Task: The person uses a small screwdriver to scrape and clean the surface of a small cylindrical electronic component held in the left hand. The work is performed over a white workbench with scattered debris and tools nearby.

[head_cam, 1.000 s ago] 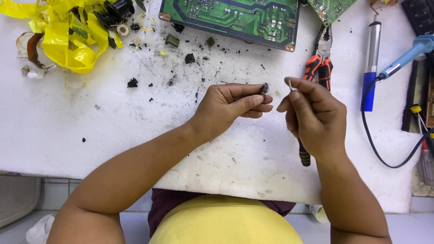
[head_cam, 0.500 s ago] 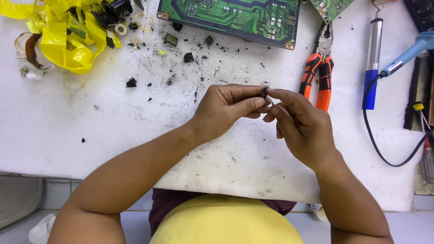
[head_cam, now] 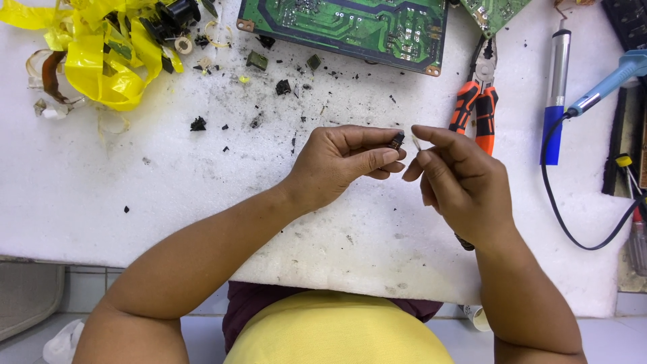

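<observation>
Your left hand (head_cam: 340, 165) pinches a small dark component (head_cam: 396, 140) between thumb and fingertips, held above the white foam work surface (head_cam: 168, 202). Your right hand (head_cam: 461, 185) sits just beside it, thumb and forefinger closed on a thin pale sliver (head_cam: 416, 142); can't tell what it is. Orange-handled pliers (head_cam: 476, 108) lie behind the right hand, green circuit board (head_cam: 344, 27) at the top edge, yellow tape (head_cam: 101, 57) far left.

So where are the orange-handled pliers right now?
The orange-handled pliers lie on the white table, just beyond the right hand, below the green circuit board.
</observation>
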